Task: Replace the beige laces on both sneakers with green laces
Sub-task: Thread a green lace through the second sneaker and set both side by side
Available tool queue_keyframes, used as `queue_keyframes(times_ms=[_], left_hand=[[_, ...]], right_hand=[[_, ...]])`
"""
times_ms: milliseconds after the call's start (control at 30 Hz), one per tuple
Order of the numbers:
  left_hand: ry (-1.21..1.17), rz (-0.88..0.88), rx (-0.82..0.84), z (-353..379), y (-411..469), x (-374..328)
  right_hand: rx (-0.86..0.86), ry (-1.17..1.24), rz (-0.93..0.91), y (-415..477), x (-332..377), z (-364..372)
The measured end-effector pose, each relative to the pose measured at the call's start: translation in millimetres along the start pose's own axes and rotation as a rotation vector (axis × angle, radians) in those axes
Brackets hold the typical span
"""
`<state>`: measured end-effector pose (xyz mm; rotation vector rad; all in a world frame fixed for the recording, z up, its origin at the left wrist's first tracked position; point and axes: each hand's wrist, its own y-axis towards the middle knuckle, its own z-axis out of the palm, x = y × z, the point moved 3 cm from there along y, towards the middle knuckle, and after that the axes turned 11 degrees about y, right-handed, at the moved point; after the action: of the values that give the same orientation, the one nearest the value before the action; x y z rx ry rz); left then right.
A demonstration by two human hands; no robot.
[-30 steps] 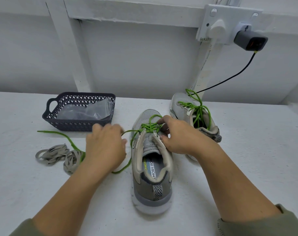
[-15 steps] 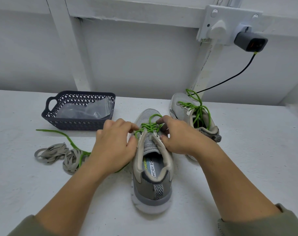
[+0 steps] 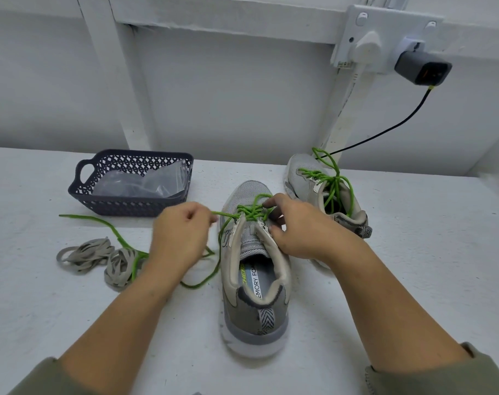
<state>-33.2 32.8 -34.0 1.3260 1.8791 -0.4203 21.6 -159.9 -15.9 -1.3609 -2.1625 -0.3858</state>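
Head view: you are midway through lacing the near sneaker (image 3: 254, 280), which stands heel toward you in the middle of the bench (image 3: 413, 266). Your left grip (image 3: 182, 238) pinches the green lace (image 3: 249, 212) and draws it taut to the left of the eyelets. Its long free end trails across the bench. Your right grip (image 3: 299, 226) curls its fingers on the sneaker's right eyelet edge, fingertips at the crossings, steadying it.

Only the forward eyelets look threaded, so I judge this shoe about half laced. The next move calls for seating this crossing snug, then feeding the lace tip into the next open eyelet toward the collar while the right grip keeps the flap from shifting.

The far sneaker (image 3: 325, 189), behind and to the right, already carries green lacing with loose ends. The beige laces (image 3: 97, 258) lie bundled at left.

The basket (image 3: 128, 206), behind them, holds a clear plastic bag (image 3: 145, 182). I cannot tell whether the bag holds anything.
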Motion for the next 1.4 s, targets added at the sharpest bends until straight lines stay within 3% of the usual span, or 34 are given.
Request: queue_keyframes(times_ms=[33,100,167,200,300,367,600,733,833,967,1033,1133,1233,1267,1400], left_hand=[[0.034,-0.074,-0.062,-6.6,0.3,2.5],[0.413,-0.137,-0.097,-12.8,0.3,6.9],[0.759,-0.103,-0.064,-8.6,-3.4,3.4],[0.788,-0.020,-0.031,-2.0,-4.9,0.4],[0.566,0.355,0.006,12.5,-6.6,-10.1],[0.436,0.436,-0.021,10.5,-5.2,-12.4],[0.774,0.065,0.102,-9.6,0.1,-0.8],[0.596,0.212,0.041,-3.3,-3.7,-8.4],[0.423,0.296,0.112,7.1,-3.0,-7.9],[0.700,0.221,0.323,1.3,4.1,5.7],[0.731,0.134,0.437,-6.3,7.3,14.6],[0.592,0.061,0.470,-9.1,11.6,19.6],[0.423,0.126,0.285,0.2,21.1,12.6],[0.354,0.165,0.294,2.9,24.4,9.9],[0.138,0.192,0.588,9.0,24.4,7.5]], right_hand=[[0.003,0.004,0.004,-0.2,0.3,-0.4],[0.008,0.004,0.008,0.2,0.9,-0.7],[0.012,-0.008,0.010,1.1,1.8,-0.5],[0.014,-0.014,0.014,1.8,2.0,-0.4],[0.021,-0.026,0.027,2.5,2.9,-0.7],[0.023,-0.024,0.028,1.7,3.1,-0.9],[0.022,0.001,0.033,-2.6,3.7,-2.5],[0.021,0.005,0.033,-3.6,3.8,-2.4],[0.024,0.002,0.036,-3.3,5.3,-2.9],[0.021,0.010,0.042,-5.1,5.6,-3.1],[0.021,0.017,0.047,-5.6,4.2,-3.6],[0.023,0.010,0.051,-5.2,4.0,-3.3],[0.024,0.015,0.058,-5.4,3.1,-3.1],[0.025,0.018,0.058,-5.4,2.9,-3.0],[0.026,0.027,0.057,-5.8,3.2,-2.7]])
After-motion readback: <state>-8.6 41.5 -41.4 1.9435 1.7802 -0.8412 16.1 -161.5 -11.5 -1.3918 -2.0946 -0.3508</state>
